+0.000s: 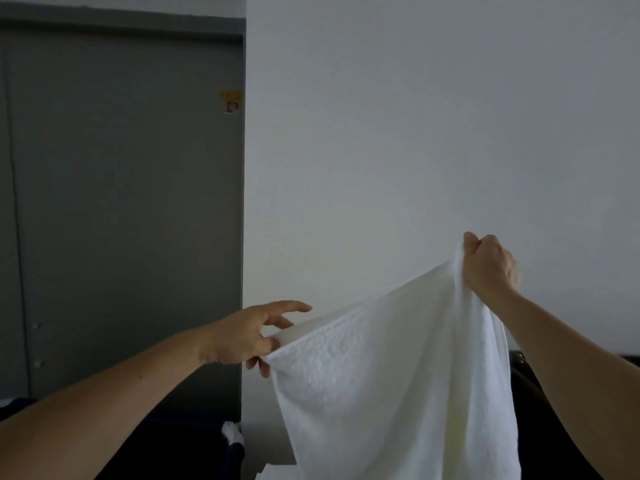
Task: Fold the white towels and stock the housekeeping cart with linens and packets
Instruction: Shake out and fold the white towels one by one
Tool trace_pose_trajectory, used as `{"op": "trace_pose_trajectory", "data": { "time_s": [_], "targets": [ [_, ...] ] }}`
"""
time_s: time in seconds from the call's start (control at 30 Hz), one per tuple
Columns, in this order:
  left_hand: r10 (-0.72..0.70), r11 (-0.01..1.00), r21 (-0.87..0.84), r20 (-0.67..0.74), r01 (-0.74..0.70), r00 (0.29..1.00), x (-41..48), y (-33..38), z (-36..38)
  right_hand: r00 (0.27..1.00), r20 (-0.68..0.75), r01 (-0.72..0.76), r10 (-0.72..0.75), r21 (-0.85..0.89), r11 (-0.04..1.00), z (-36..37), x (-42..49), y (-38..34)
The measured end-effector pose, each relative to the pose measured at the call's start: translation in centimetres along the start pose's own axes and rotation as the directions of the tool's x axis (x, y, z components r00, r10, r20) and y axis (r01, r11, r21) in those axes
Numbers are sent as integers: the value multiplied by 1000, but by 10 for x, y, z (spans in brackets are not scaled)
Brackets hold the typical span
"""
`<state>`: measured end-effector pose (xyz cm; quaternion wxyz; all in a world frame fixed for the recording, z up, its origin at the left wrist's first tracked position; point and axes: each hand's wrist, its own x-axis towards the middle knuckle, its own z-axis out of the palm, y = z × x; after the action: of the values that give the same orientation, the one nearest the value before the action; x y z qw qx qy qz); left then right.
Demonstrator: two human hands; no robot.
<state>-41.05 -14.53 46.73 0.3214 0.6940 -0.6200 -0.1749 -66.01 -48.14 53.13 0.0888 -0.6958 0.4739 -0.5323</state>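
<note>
1. The towel hangs at lower right of the frame, held up in front of the wall.
2. The right hand is fisted round its top corner (the higher one).
3. The left hand, centre-left, pinches the other corner, forefinger straight.
4. A door fills the left.

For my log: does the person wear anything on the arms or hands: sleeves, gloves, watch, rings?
Nothing worn shows. The left hand and right hand are ungloved, and the left forearm and right forearm are bare up to the frame edge, with no sleeve in view. No watch, bracelet or ring is visible, though the picture is soft.
</note>
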Motion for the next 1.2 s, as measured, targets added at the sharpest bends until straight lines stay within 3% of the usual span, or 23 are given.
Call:
{"op": "trace_pose_trajectory", "data": {
  "time_s": [0.13,0.4,0.53,0.67,0.77,0.87,1.0,1.1,1.2],
  "targets": [
    [49,998,-46,-59,-51,997,-11,3,-9,1000,12,-1,1,7,1000,4,-1,-2],
    [-25,986,-166,-79,11,997,-14,-5,-17,1000,22,16,-17,20,1000,3,-6,-6],
    [19,989,-143,-102,-34,995,-14,-19,-17,1000,20,-9,8,31,999,-3,-6,-4],
    [-1,989,-136,-408,-60,913,-6,-31,-19,1000,31,0,-1,14,1000,-6,-11,-1],
    [-103,928,-352,-564,-125,819,8,-35,-18,999,38,0,0,19,1000,-5,-16,-5],
    [-274,784,-606,-532,-135,801,20,-42,-19,999,36,-29,28,18,999,-5,-19,-6],
    [-487,574,-819,-357,-16,797,30,-44,-20,992,59,-107,108,-6,994,-1,-27,0],
    [-576,549,-824,-252,140,778,37,-40,-16,977,138,-155,159,-44,987,4,-41,6],
    [-645,537,-825,-267,175,716,52,-26,-2,965,231,-123,124,-18,992,12,-66,4]
  ]
}}
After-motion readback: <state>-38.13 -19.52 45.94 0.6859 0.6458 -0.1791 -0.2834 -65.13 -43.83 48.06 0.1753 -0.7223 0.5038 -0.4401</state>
